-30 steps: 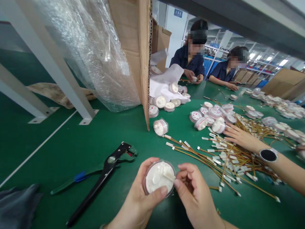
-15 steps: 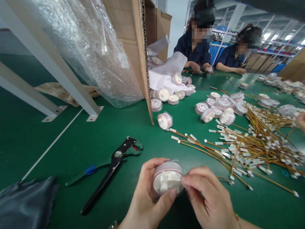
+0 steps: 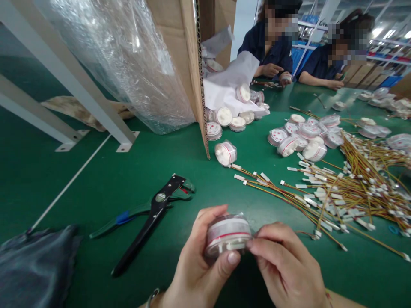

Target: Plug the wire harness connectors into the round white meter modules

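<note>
My left hand (image 3: pixel 199 267) is wrapped around a round white puck-shaped part (image 3: pixel 227 234) with a red band, inside a clear wrapper, low in the middle of the head view. The part is turned edge-on toward me. My right hand (image 3: pixel 285 267) pinches the wrapper or a small white piece at the part's right edge. Both hands hover just above the green table (image 3: pixel 96 184).
A black wire stripper with green and blue handles (image 3: pixel 150 214) lies left of my hands. Yellow-red wires with white connectors (image 3: pixel 337 192) are heaped at right. More round parts (image 3: pixel 302 137) sit beyond, by a cardboard box (image 3: pixel 189 64). Two people work at the far side. Dark cloth (image 3: pixel 35 265) lies bottom left.
The round part has been tipped from face-up to edge-on in my hands. Another person's hand with a watch, reaching over the wires at right, has withdrawn out of view.
</note>
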The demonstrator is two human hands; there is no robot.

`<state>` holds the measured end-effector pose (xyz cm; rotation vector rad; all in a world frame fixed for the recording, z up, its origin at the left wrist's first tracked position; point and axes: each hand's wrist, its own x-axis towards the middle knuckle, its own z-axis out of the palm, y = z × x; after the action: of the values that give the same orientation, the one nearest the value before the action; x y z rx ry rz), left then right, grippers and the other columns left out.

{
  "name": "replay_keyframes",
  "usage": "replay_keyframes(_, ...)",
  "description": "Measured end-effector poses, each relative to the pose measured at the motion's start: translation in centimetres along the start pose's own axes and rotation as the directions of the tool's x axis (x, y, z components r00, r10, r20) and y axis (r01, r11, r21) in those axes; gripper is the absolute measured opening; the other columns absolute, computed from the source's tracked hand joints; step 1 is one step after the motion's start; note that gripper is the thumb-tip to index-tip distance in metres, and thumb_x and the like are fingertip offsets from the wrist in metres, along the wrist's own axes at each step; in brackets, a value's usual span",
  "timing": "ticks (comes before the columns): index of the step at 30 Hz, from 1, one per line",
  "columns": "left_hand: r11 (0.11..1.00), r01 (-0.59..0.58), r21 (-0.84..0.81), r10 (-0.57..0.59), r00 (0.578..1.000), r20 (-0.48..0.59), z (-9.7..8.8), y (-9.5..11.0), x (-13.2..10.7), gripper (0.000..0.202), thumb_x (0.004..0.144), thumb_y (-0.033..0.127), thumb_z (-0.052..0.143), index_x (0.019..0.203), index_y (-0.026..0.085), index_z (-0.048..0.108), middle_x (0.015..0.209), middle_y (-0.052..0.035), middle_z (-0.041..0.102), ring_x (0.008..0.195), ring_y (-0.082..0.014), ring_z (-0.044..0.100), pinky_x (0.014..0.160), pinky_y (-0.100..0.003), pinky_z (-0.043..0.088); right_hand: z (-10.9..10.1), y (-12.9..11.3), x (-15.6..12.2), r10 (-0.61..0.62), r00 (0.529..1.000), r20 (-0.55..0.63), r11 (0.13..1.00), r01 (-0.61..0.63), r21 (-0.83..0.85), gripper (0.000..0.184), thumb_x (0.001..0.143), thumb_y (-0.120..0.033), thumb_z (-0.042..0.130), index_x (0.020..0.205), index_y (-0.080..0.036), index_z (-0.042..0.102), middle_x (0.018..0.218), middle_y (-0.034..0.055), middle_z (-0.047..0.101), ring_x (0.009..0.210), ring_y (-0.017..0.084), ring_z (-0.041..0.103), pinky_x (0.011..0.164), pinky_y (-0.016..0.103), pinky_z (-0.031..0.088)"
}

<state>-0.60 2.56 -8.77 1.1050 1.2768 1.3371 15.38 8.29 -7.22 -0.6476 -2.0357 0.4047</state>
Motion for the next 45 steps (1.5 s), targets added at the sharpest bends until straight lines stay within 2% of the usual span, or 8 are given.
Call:
replay_keyframes(5, 0.999, -0.039, 0.009, 0.039, 0.999, 0.0, -0.01, 0.0, 0.31, 0.043, 0.082, 0.038, 0.062, 0.12, 0.033, 0.044, 0.113, -0.0023, 0.045, 0.094, -0.0159, 0.055, 0.078, -0.021, 0.048, -0.11, -0.16, 0.1, 0.001, 1.0, -0.004, 1.0, -0.001, 0.001, 0.017, 0.085, -0.005, 0.049, 0.081, -0.01, 0.064, 0.08, 0.006, 0.059, 0.072, 0.01, 0.058, 0.065, 0.018, 0.05)
replay_keyframes(11, 0.999, -0.02, -0.036, 0.02, 1.0, -0.015, 0.19, 0.06, 0.4, 0.044, 0.08, 0.039, 0.065, 0.118, 0.03, 0.046, 0.113, -0.0035, 0.046, 0.092, -0.0163, 0.056, 0.077, -0.021, 0.048, -0.26, -0.25, 0.16, 0.012, 1.0, 0.01, 1.0, -0.013, 0.018, 0.018, 0.084, -0.004, 0.049, 0.085, -0.01, 0.065, 0.08, 0.0064, 0.06, 0.072, 0.01, 0.058, 0.064, 0.018, 0.05)
replay_keyframes(16, 0.987, 0.06, -0.146, -0.062, 0.998, -0.011, 0.37, 0.6, 0.44, 0.045, 0.078, 0.035, 0.068, 0.117, 0.027, 0.047, 0.107, -0.0038, 0.056, 0.087, -0.0157, 0.059, 0.074, -0.02, 0.05, -0.39, -0.09, 0.34, 0.03, 0.999, 0.031, 0.999, -0.03, -0.013, 0.018, 0.083, -0.003, 0.05, 0.086, -0.011, 0.065, 0.078, 0.0055, 0.06, 0.069, 0.01, 0.058, 0.062, 0.019, 0.051)
replay_keyframes(20, 0.976, 0.058, -0.208, -0.061, 0.998, -0.007, 0.51, 0.76, 0.49, 0.042, 0.077, 0.033, 0.07, 0.112, 0.024, 0.049, 0.1, -0.0044, 0.062, 0.082, -0.0151, 0.06, 0.071, -0.019, 0.051, -0.43, -0.02, 0.3, 0.048, 0.998, 0.034, 0.999, -0.048, 0.001, 0.018, 0.082, -0.003, 0.051, 0.087, -0.012, 0.065, 0.078, 0.0052, 0.061, 0.069, 0.01, 0.059, 0.062, 0.019, 0.051)
replay_keyframes(27, 0.996, -0.008, -0.087, 0.002, 0.998, -0.061, 0.32, 0.34, 0.36, 0.035, 0.08, 0.032, 0.067, 0.11, 0.027, 0.05, 0.114, -0.0023, 0.054, 0.097, -0.0157, 0.057, 0.081, -0.02, 0.049, -0.15, -0.35, 0.09, 0.076, 0.997, 0.021, 0.997, -0.076, 0.019, 0.013, 0.083, -0.005, 0.053, 0.084, -0.013, 0.063, 0.079, 0.0052, 0.06, 0.069, 0.009, 0.06, 0.062, 0.017, 0.051)
replay_keyframes(33, 0.993, -0.091, -0.072, 0.085, 0.993, -0.085, 0.51, 0.31, 0.43, 0.034, 0.081, 0.029, 0.066, 0.109, 0.028, 0.048, 0.111, -0.0035, 0.057, 0.098, -0.0169, 0.059, 0.081, -0.022, 0.052, 0.28, -0.42, -0.35, 0.167, 0.984, -0.057, 0.979, -0.158, 0.13, 0.009, 0.085, -0.008, 0.053, 0.087, -0.017, 0.053, 0.077, 0.0016, 0.06, 0.069, 0.008, 0.06, 0.064, 0.017, 0.051)
replay_keyframes(42, 0.992, -0.121, 0.026, 0.123, 0.986, -0.111, 0.26, 0.51, 0.51, 0.033, 0.079, 0.03, 0.067, 0.107, 0.027, 0.051, 0.105, -0.0035, 0.06, 0.094, -0.0178, 0.06, 0.078, -0.022, 0.053, 0.33, -0.4, -0.55, 0.232, 0.973, 0.016, 0.959, -0.231, 0.164, 0.012, 0.086, -0.011, 0.052, 0.094, -0.018, 0.054, 0.083, 0.0021, 0.059, 0.074, 0.009, 0.059, 0.067, 0.02, 0.05)
replay_keyframes(45, 0.994, -0.096, 0.059, 0.104, 0.985, -0.139, 0.15, 0.73, 0.57, 0.034, 0.079, 0.033, 0.066, 0.108, 0.025, 0.051, 0.106, -0.0047, 0.06, 0.092, -0.0186, 0.061, 0.077, -0.023, 0.054, 0.33, -0.23, -0.49, 0.289, 0.953, 0.086, 0.94, -0.3, 0.162, 0.019, 0.087, -0.026, 0.055, 0.105, -0.019, 0.052, 0.094, 0.004, 0.059, 0.085, 0.012, 0.058, 0.074, 0.022, 0.05)
